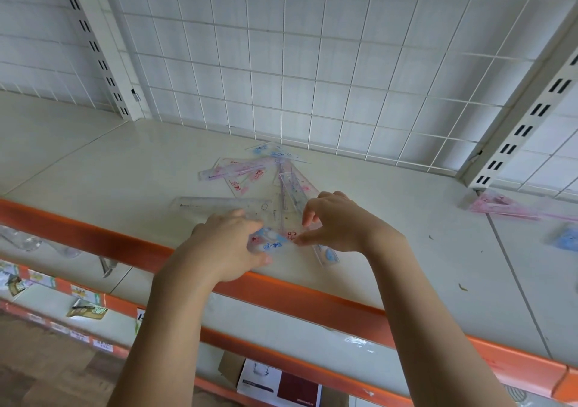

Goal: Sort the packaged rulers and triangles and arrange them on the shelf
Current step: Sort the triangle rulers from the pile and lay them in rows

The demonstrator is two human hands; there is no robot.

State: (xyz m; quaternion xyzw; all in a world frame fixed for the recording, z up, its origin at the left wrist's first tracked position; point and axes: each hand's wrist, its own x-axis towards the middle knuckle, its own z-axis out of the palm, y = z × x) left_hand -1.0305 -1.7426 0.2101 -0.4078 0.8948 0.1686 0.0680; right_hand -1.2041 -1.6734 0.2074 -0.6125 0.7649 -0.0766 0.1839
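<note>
Head view: both hands work at the front edge of the cream shelf (125, 169), just behind its orange lip (103, 237). The left hand (230, 244) lies over the near end of a blue-printed packaged piece (271, 241), its fingers (250, 219) curled down onto it, apparently to pin it flat against the shelf. The right hand (336, 219) meets it from the other side, thumb and bent fingers closing on the same clear wrapper, probably to lift that 1 piece free of the others. It looks like a grip from both ends so the slippery packet does not slide.

Behind the hands the unsorted pile of packaged rulers and triangles (259, 172) lies crossed and overlapping, with a long clear ruler (219, 203) reaching left from under the left hand. That tangle suggests sorting has barely begun. Well apart on the right, a pink triangle pack (513, 206) rests alone near the slotted upright (525, 122), possibly the start of 1 sorted group.
</note>
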